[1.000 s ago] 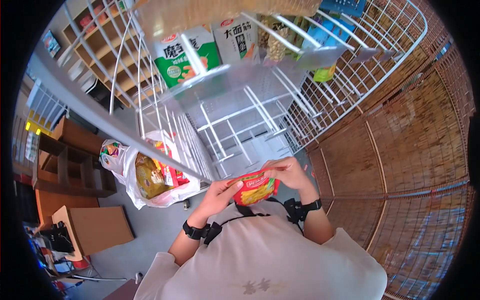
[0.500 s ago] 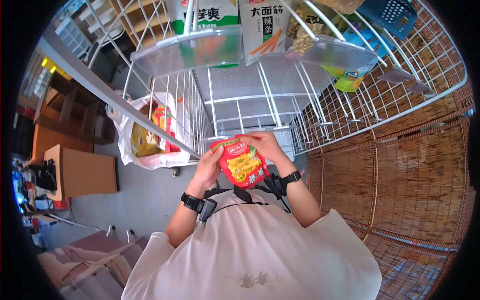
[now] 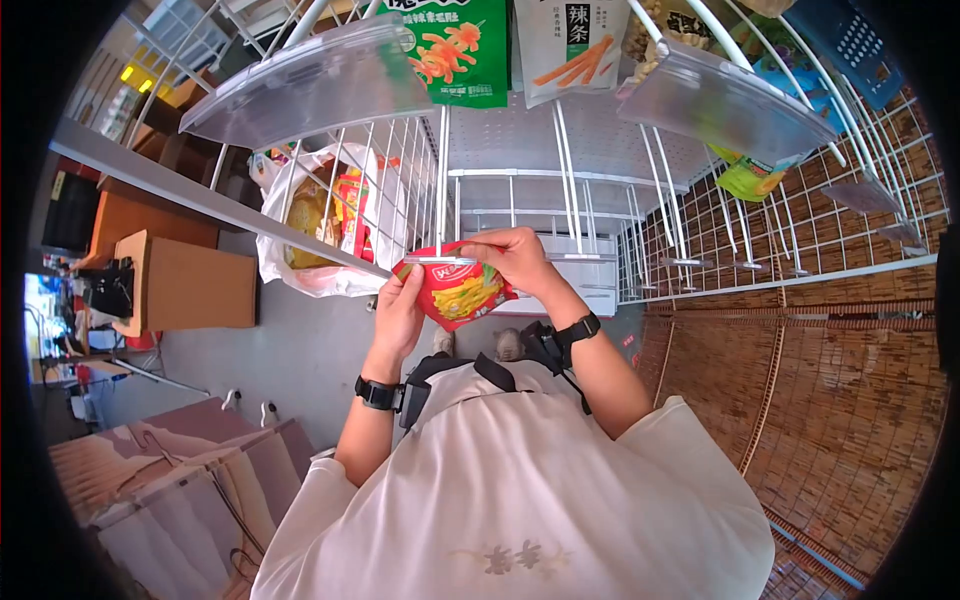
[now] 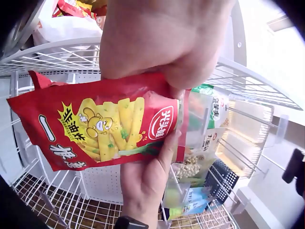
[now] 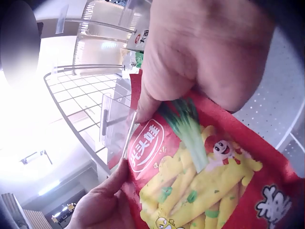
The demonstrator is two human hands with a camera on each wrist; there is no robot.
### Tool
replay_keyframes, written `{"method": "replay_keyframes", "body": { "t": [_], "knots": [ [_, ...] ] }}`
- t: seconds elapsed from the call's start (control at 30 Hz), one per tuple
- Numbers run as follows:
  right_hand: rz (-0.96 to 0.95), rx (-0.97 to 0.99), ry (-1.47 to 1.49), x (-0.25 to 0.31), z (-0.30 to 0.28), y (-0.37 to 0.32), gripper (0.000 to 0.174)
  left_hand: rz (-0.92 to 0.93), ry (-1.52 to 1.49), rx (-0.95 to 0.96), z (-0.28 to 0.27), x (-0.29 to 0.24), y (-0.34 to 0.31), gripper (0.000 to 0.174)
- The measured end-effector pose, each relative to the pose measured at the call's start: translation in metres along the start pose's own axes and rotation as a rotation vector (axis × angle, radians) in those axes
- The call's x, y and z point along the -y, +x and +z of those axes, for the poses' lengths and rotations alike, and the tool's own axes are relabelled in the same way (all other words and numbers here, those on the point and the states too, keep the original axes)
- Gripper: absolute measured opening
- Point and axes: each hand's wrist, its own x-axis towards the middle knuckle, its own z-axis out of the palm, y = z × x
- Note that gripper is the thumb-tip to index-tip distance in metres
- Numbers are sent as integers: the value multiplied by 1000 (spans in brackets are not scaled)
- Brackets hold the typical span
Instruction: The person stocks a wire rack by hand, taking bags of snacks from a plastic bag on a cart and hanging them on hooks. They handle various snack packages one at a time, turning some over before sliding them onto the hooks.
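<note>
A red snack packet (image 3: pixel 465 297) with yellow strips printed on it is held by its top edge between both hands. My left hand (image 3: pixel 398 318) pinches one top corner, my right hand (image 3: pixel 520 262) the other side of that edge. In the left wrist view the packet (image 4: pixel 114 121) lies between my left hand (image 4: pixel 162 38) above and my right hand (image 4: pixel 145 183) below. The right wrist view shows a thin metal prong (image 5: pixel 129 133) meeting the packet's top edge (image 5: pixel 135 100); whether it passes through the packet cannot be told.
Wire rack prongs with clear label holders (image 3: pixel 320 85) project above the hands. A green packet (image 3: pixel 455 50), a white packet (image 3: pixel 570 55) and a blue basket (image 3: pixel 850 50) are higher up. Left of the rack sits a white plastic bag (image 3: pixel 300 275) with packets inside; a cardboard box (image 3: pixel 200 280) stands farther left.
The packet was tilted low near the body, then raised with its front showing; now both hands have it at a rack prong's label holder. The head view has shifted, bringing the hanging packets closer.
</note>
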Motion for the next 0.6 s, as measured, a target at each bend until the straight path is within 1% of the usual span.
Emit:
{"method": "replay_keyframes", "body": {
  "t": [0.13, 0.2, 0.33, 0.4, 0.43, 0.5, 0.53, 0.6],
  "knots": [
    [-19, -31, 10, 6, 0, 4, 21, -3, -25, -43, 6, -1, 4, 28],
    [8, -74, 23, 10, 0, 7, 23, 47, -10, -46, 2, 4, 9, 28],
    [22, -56, 17, 4, -1, 15, 26, 67, -39, -94, 12, 1, 12, 29],
    [-37, -38, -18, 6, -1, 18, 27, 92, -40, -113, 12, 1, 12, 29],
    [-38, -28, -20, 7, -2, 19, 27, 100, -44, -119, 13, 2, 13, 29],
    [29, -35, -37, 9, -2, 22, 21, 89, -36, -157, 13, 4, 15, 29],
    [27, -20, -43, 14, -3, 24, 21, 99, -45, -165, 13, 6, 18, 29],
    [86, 53, -79, 27, -4, 26, 20, 128, 50, -236, 10, 10, 20, 29]
  ]
}}
